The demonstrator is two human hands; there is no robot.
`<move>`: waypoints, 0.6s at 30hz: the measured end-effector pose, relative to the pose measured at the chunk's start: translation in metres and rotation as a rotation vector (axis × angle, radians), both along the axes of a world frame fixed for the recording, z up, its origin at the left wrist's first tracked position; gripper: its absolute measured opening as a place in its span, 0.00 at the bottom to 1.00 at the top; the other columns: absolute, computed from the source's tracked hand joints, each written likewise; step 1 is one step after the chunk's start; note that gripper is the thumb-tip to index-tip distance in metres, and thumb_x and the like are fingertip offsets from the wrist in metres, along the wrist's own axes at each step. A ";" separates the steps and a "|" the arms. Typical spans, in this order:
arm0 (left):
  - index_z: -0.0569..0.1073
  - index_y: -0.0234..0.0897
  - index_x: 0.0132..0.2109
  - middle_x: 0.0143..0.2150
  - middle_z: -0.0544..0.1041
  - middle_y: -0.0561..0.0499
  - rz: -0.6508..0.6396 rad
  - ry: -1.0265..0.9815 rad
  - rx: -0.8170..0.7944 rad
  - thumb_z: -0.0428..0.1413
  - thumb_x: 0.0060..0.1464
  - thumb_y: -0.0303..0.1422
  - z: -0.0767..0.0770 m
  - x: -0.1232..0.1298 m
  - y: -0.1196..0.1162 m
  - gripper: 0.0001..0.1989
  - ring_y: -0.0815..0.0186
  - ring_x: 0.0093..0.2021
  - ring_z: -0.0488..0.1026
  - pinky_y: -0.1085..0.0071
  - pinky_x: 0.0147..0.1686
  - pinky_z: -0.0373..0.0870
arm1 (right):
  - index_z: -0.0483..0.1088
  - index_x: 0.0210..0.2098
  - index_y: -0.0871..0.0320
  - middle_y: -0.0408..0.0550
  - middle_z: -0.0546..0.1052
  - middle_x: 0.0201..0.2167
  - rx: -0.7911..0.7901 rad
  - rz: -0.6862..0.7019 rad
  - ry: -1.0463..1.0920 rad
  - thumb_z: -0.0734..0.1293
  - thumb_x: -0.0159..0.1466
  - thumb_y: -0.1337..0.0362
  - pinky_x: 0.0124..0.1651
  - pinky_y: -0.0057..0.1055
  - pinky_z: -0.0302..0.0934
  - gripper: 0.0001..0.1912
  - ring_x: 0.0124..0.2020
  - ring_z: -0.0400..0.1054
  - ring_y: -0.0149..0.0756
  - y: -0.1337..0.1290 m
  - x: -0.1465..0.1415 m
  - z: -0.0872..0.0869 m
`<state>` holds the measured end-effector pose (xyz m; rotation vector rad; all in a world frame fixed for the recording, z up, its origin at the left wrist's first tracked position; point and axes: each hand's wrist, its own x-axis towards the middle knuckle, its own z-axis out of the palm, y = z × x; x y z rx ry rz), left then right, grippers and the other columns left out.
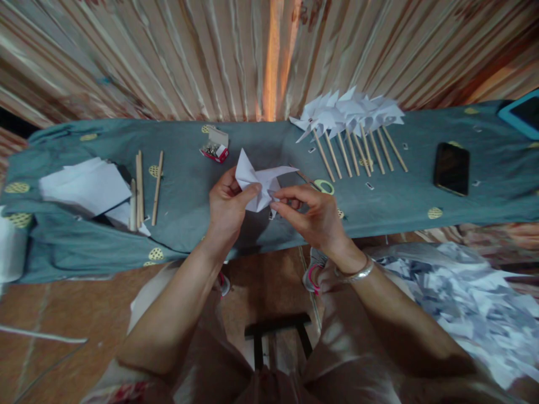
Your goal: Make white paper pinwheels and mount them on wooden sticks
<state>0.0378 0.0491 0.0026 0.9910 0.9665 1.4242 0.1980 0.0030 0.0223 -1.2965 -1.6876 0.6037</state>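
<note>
A white paper pinwheel [261,180], its corners folded in toward the middle, is held over the near part of the cloth-covered table. My left hand [229,203] grips its left side, with the thumb lying across the front near the centre. At the lower right, the thumb and forefinger of my right hand [309,212] pinch a corner of the paper. Behind them stands a small open box of metal pins [215,147]. Scissors with a pale green handle [324,186] lie just beyond my right hand, partly hidden by it.
Several finished pinwheels on sticks [351,115] lie in a row at the back right. Loose wooden sticks [157,188] and paper sheets [86,188] are on the left. A phone [452,168] rests at right. Crumpled white paper [467,303] is heaped below the table's right side.
</note>
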 end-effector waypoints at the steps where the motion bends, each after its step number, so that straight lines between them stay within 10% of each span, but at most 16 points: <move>1: 0.76 0.38 0.38 0.30 0.79 0.57 0.001 -0.003 0.001 0.68 0.37 0.28 0.001 0.001 0.000 0.17 0.71 0.27 0.73 0.74 0.30 0.72 | 0.79 0.34 0.55 0.42 0.79 0.28 -0.009 0.003 0.001 0.72 0.60 0.63 0.36 0.30 0.62 0.04 0.29 0.67 0.31 0.000 -0.001 0.000; 18: 0.75 0.38 0.48 0.36 0.82 0.54 -0.025 0.110 0.045 0.68 0.41 0.31 -0.004 0.004 -0.005 0.24 0.66 0.33 0.78 0.71 0.36 0.76 | 0.73 0.25 0.58 0.41 0.74 0.20 -0.146 -0.063 0.141 0.69 0.58 0.61 0.25 0.27 0.54 0.08 0.19 0.60 0.26 0.008 -0.009 -0.004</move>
